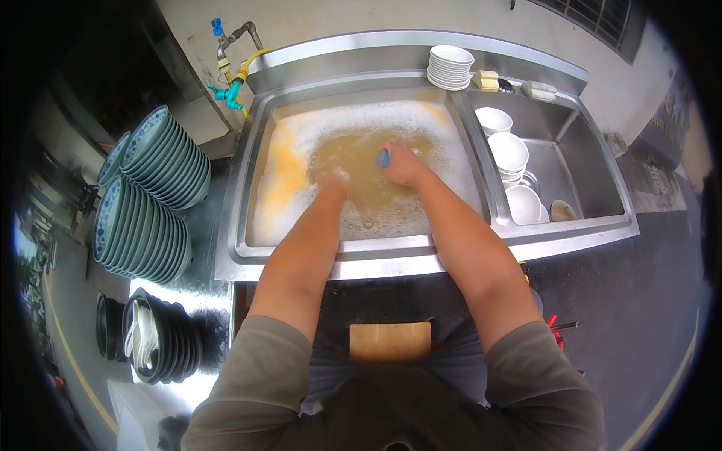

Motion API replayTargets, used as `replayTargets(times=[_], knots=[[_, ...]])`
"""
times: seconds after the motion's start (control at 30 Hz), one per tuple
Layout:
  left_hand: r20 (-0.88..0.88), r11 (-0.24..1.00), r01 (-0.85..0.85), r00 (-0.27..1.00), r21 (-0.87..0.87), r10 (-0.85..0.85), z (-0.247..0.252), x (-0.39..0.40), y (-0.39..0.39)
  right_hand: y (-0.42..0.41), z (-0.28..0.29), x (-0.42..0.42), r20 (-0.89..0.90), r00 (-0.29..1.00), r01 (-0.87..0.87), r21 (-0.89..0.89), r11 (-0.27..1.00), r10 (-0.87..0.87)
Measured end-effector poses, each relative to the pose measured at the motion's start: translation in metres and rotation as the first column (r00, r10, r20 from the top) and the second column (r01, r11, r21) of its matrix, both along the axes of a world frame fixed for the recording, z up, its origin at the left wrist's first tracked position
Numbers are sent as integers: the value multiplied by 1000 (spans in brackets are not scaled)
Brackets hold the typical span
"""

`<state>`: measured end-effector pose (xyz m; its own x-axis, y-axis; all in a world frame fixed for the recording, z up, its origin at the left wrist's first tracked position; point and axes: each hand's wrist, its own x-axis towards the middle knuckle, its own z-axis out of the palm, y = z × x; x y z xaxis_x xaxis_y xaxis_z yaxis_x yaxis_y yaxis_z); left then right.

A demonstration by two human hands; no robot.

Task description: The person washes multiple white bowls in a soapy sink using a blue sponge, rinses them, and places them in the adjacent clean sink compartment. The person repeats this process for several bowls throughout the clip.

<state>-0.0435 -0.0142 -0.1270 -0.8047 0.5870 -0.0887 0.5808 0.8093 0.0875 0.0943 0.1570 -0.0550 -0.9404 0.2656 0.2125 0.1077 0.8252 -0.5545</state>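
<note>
Both of my arms reach over the front rim of a stainless steel sink filled with cloudy, sudsy water. My right hand is at the water's surface, its fingers closed around a small blue object whose kind I cannot tell. To its left, my left hand is mostly under the water, so its fingers and anything in them are hidden. White foam surrounds the murky middle, with an orange patch of foam on the left side.
The right basin holds white bowls. Stacked white dishes and a yellow sponge stand on the back ledge. At left are stacked green bowls and black bowls with white spoons. A teal tap valve hangs by the sink.
</note>
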Motion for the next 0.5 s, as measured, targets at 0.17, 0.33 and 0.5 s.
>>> replayTargets(times=[0.17, 0.33, 0.5], knots=[[88, 998, 56, 995, -35, -53, 51, 31, 20, -3, -8, 4, 413, 905, -163, 116, 980, 102], [560, 863, -275, 828, 423, -11, 60, -8, -3, -40, 27, -9, -15, 999, 42, -195, 980, -46], [793, 444, -659, 540, 607, -281, 99, 26, 12, -74, 73, 5, -346, 923, -6, -458, 889, -171]])
